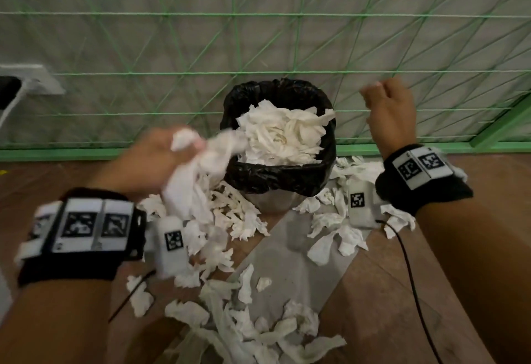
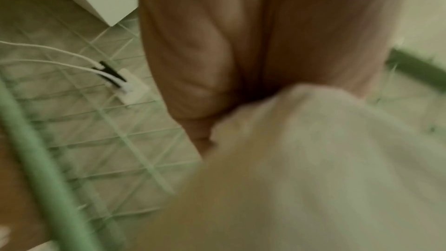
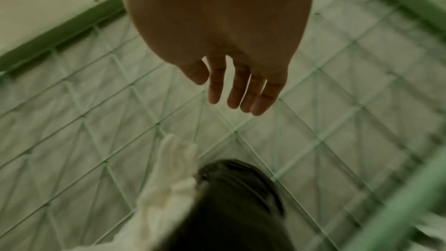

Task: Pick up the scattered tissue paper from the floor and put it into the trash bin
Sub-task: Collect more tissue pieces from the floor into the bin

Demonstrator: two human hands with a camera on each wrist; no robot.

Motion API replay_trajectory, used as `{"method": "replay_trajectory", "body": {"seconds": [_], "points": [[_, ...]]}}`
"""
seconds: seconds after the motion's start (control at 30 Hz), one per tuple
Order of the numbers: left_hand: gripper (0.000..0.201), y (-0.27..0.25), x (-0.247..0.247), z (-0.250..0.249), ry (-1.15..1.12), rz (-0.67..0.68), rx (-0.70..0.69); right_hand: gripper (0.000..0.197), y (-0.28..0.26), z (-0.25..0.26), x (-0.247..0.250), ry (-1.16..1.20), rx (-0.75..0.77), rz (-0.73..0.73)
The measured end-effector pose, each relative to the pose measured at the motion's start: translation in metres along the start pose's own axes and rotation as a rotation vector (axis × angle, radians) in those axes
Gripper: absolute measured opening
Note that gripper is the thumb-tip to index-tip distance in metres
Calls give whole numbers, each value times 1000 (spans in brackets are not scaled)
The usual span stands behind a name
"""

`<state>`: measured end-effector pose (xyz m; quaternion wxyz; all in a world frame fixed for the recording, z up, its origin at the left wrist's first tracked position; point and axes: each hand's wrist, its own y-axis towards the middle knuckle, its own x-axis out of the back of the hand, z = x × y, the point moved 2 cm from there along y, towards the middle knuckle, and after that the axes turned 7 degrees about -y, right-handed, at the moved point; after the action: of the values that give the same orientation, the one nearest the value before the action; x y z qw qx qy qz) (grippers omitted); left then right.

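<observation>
The trash bin (image 1: 304, 182), lined with a black bag, stands against the netted wall and is heaped with white tissue (image 1: 281, 133). My left hand (image 1: 161, 154) grips a wad of tissue (image 1: 189, 185) just left of the bin's rim, and its tail hangs down. The left wrist view shows that same wad of tissue (image 2: 313, 159), blurred, under my curled left hand (image 2: 217, 73). To the right of the bin and above it, my right hand (image 1: 385, 105) hangs with nothing in it. Its fingers (image 3: 236, 91) are straight over the bin (image 3: 236, 207). Several tissue pieces (image 1: 244, 320) litter the floor.
A green net fence (image 1: 258, 47) with a green base rail (image 1: 86, 152) closes off the back. A white socket block with cables (image 1: 43, 79) sits at the left. A black cable (image 1: 408, 277) trails from my right wrist. A grey strip (image 1: 287, 263) crosses the brown floor.
</observation>
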<state>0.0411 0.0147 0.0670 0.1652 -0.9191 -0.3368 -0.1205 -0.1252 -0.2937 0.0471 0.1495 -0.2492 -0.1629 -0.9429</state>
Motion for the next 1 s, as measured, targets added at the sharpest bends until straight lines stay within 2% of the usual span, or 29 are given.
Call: {"method": "replay_trajectory", "body": {"seconds": [0.07, 0.1, 0.13, 0.17, 0.2, 0.23, 0.3, 0.37, 0.43, 0.5, 0.57, 0.63, 0.7, 0.77, 0.87, 0.9, 0.97, 1.0], "points": [[14, 13, 9, -45, -220, -111, -180, 16, -16, -37, -1, -63, -127, -46], [9, 20, 11, -68, -347, -77, -236, 17, -29, -59, -6, -165, -191, -13], [19, 31, 14, -84, -424, -39, -278, 21, -44, -80, -11, -293, -243, 61], [29, 42, 14, -99, -436, -6, -308, 24, -63, -101, -19, -423, -271, 170], [25, 50, 10, -110, -383, -2, -352, 23, -84, -117, -27, -529, -282, 312], [13, 56, 3, -117, -343, 12, -383, 19, -108, -131, -35, -608, -263, 486], [7, 66, -16, -127, -275, -67, -496, 9, -158, -151, -48, -699, -165, 848], [15, 71, -41, -129, -114, -154, -585, 9, -203, -156, -49, -747, -100, 1092], [36, 77, -59, -110, 23, -138, -575, 41, -236, -155, -47, -740, -57, 1227], [43, 86, -71, -76, 178, -134, -509, 78, -257, -151, -44, -790, 14, 1346], [35, 91, -82, -46, 540, -169, -451, 90, -272, -152, -42, -843, 113, 1410], [22, 95, -89, -26, 877, -172, -364, 88, -285, -157, -43, -861, 162, 1445], [17, 97, -92, -16, 1074, -109, -236, 73, -293, -164, -46, -895, 167, 1453], [10, 97, -95, -12, 1178, -9, -115, 52, -296, -168, -50, -922, 218, 1455], [14, 97, -96, -23, 1102, 87, -49, 36, -290, -165, -54, -786, 203, 1520], [9, 98, -93, -27, 999, 99, -54, 34, -283, -160, -53, -726, 181, 1502], [22, 104, -80, -30, 707, 48, -104, 30, -262, -147, -49, -661, 161, 1419], [28, 102, -70, -30, 526, -31, -147, 25, -248, -138, -47, -656, 162, 1377]]}}
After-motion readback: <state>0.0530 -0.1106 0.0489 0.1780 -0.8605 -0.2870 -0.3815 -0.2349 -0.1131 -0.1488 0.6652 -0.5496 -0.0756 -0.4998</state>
